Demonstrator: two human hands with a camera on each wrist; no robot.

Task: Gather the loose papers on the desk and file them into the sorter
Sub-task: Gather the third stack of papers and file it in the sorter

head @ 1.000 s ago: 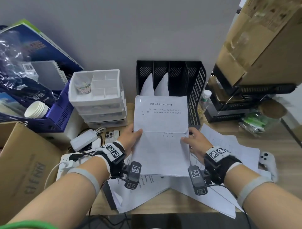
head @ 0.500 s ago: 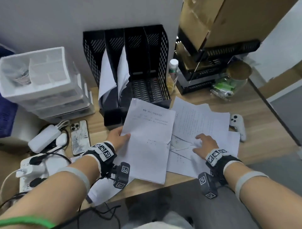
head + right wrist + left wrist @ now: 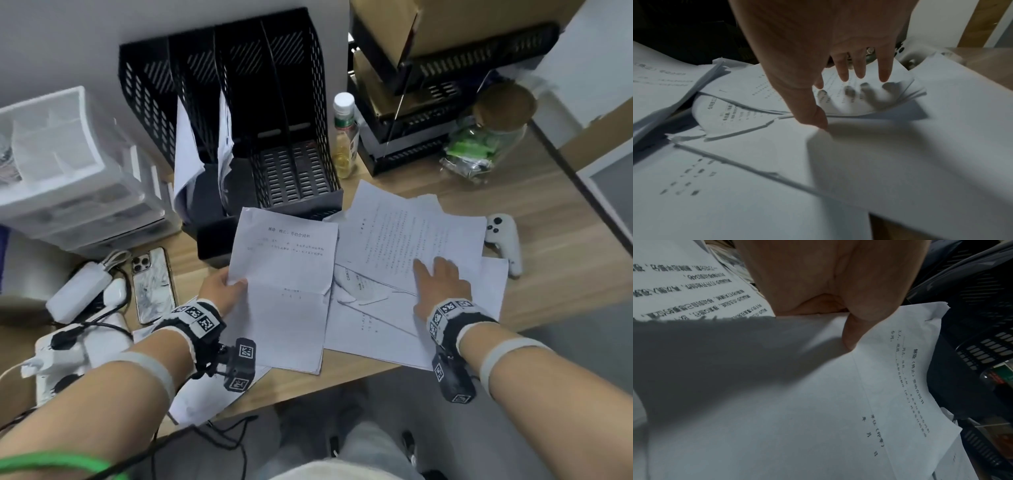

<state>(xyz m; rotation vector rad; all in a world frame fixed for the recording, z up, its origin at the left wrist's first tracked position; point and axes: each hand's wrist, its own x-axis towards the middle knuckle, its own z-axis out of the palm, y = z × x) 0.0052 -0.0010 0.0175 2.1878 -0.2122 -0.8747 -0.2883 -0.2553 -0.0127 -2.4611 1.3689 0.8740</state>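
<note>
In sorter [image 3: 291,113], two slots hold sheets; left hand [image 3: 222,287] pinches stack [image 3: 284,294]; right hand [image 3: 440,286] flat on loose papers [image 3: 394,233].

A stack of white printed sheets [image 3: 284,291], creased across the middle, sits pinched under the left thumb [image 3: 851,335]. Loose overlapping papers [image 3: 404,240] lie fanned beneath the right fingertips [image 3: 843,76]. Beyond both stands the black mesh sorter [image 3: 294,102], two sheets upright in its left slots.
</note>
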